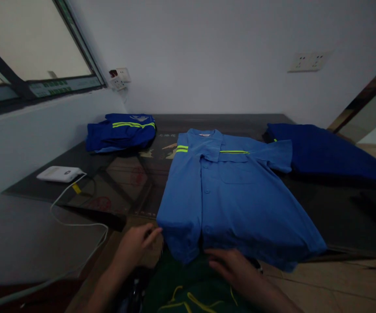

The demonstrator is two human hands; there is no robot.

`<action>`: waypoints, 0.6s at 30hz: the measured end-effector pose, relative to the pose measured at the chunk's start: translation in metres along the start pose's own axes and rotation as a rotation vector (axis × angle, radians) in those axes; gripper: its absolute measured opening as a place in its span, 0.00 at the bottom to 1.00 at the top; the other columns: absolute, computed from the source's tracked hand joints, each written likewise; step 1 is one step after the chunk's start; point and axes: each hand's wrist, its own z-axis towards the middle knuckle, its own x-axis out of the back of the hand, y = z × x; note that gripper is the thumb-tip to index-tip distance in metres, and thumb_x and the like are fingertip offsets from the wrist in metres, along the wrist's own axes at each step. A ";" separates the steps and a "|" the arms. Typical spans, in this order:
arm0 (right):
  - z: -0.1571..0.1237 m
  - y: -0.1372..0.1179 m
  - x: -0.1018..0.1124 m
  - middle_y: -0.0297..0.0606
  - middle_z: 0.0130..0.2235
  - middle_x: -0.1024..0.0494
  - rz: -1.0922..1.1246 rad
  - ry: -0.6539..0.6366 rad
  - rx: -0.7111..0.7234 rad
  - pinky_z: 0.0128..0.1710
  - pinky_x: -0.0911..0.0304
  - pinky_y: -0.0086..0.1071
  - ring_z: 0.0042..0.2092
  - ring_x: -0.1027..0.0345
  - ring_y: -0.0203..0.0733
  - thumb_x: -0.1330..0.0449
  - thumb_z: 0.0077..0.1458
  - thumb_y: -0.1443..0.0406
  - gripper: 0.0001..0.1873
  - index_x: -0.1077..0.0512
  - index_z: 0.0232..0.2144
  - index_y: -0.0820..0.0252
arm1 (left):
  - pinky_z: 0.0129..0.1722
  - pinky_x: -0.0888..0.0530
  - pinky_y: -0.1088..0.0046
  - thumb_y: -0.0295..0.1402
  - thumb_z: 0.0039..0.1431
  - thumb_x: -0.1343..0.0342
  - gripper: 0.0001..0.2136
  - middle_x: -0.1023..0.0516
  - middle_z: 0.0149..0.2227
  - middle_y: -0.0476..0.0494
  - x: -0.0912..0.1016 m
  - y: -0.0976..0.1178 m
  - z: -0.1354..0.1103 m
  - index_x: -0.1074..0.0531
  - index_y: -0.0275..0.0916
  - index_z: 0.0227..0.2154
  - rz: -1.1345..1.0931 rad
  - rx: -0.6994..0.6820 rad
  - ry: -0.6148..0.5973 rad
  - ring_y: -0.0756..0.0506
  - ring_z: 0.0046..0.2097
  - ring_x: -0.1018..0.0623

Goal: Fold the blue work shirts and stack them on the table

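A: Which materials and shapes appear?
B: A light-blue cloth shirt [240, 200], collared and lightly creased, bears yellow-green stripes [182, 148] and a flat chest pocket [238, 174]. It lies spread on a smooth, dark counter [318, 213]. Farther left sits a crumpled blue bundle [119, 134]; at right, a flat blue cloth [325, 150].
A: Where is the shirt relative to each hand?
B: Ahead of both. The left hand [140, 239] is at its near left edge, thumb and forefinger close together; the right hand [229, 263] is at the hem [269, 255], fingers partly bent, blurred. Whether either grips cannot be told.
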 end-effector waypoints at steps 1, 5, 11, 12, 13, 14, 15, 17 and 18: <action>0.004 0.010 -0.016 0.46 0.55 0.26 0.028 0.033 -0.050 0.57 0.40 0.41 0.56 0.33 0.50 0.47 0.60 0.61 0.25 0.32 0.58 0.61 | 0.31 0.28 0.70 0.46 0.59 0.52 0.19 0.25 0.20 0.47 0.016 0.012 0.008 0.31 0.41 0.19 0.004 -0.092 0.037 0.45 0.26 0.25; 0.040 0.042 -0.056 0.50 0.61 0.34 0.064 0.179 -0.093 0.61 0.45 0.42 0.62 0.40 0.52 0.44 0.57 0.61 0.34 0.42 0.64 0.65 | 0.45 0.27 0.70 0.40 0.65 0.58 0.17 0.20 0.36 0.45 0.044 0.074 0.091 0.26 0.41 0.31 -0.068 -0.469 0.263 0.46 0.41 0.22; 0.074 0.060 -0.063 0.53 0.59 0.32 -0.021 0.384 -0.068 0.61 0.46 0.47 0.62 0.41 0.58 0.38 0.53 0.62 0.31 0.34 0.59 0.63 | 0.63 0.43 0.59 0.35 0.63 0.54 0.23 0.38 0.63 0.29 -0.003 0.105 0.249 0.38 0.27 0.59 0.379 -0.323 0.141 0.38 0.65 0.40; 0.077 0.058 -0.063 0.52 0.59 0.31 -0.001 0.386 -0.046 0.60 0.46 0.47 0.62 0.41 0.58 0.37 0.51 0.63 0.30 0.33 0.57 0.63 | 0.64 0.45 0.58 0.36 0.65 0.55 0.25 0.41 0.64 0.28 -0.011 0.101 0.261 0.41 0.27 0.61 0.438 -0.299 0.123 0.37 0.67 0.43; 0.079 0.055 -0.063 0.51 0.58 0.30 0.028 0.374 -0.023 0.59 0.44 0.47 0.61 0.40 0.58 0.36 0.50 0.64 0.30 0.32 0.56 0.62 | 0.65 0.47 0.57 0.37 0.66 0.57 0.26 0.44 0.66 0.29 -0.018 0.096 0.269 0.43 0.28 0.62 0.483 -0.285 0.122 0.37 0.68 0.46; 0.081 0.051 -0.062 0.50 0.56 0.28 0.062 0.353 -0.003 0.58 0.43 0.46 0.59 0.37 0.57 0.35 0.50 0.65 0.28 0.31 0.54 0.62 | 0.65 0.48 0.56 0.39 0.66 0.59 0.26 0.46 0.67 0.30 -0.022 0.092 0.274 0.44 0.29 0.63 0.513 -0.278 0.132 0.37 0.68 0.48; 0.082 0.046 -0.062 0.49 0.54 0.26 0.093 0.327 0.023 0.56 0.41 0.45 0.57 0.35 0.56 0.36 0.50 0.65 0.26 0.29 0.53 0.61 | 0.65 0.49 0.56 0.40 0.67 0.61 0.27 0.47 0.67 0.32 -0.025 0.088 0.276 0.45 0.31 0.64 0.531 -0.275 0.143 0.37 0.69 0.49; 0.080 0.036 -0.060 0.47 0.50 0.23 0.126 0.267 0.069 0.53 0.39 0.42 0.53 0.31 0.52 0.39 0.54 0.65 0.18 0.27 0.48 0.61 | 0.66 0.50 0.56 0.41 0.68 0.64 0.27 0.48 0.68 0.35 -0.027 0.083 0.277 0.46 0.34 0.65 0.539 -0.260 0.151 0.39 0.69 0.50; 0.078 0.032 -0.059 0.47 0.48 0.22 0.121 0.230 0.075 0.51 0.38 0.40 0.51 0.30 0.51 0.42 0.57 0.65 0.14 0.26 0.46 0.61 | 0.66 0.51 0.56 0.41 0.68 0.65 0.27 0.49 0.68 0.36 -0.026 0.083 0.278 0.47 0.36 0.65 0.533 -0.248 0.145 0.39 0.69 0.51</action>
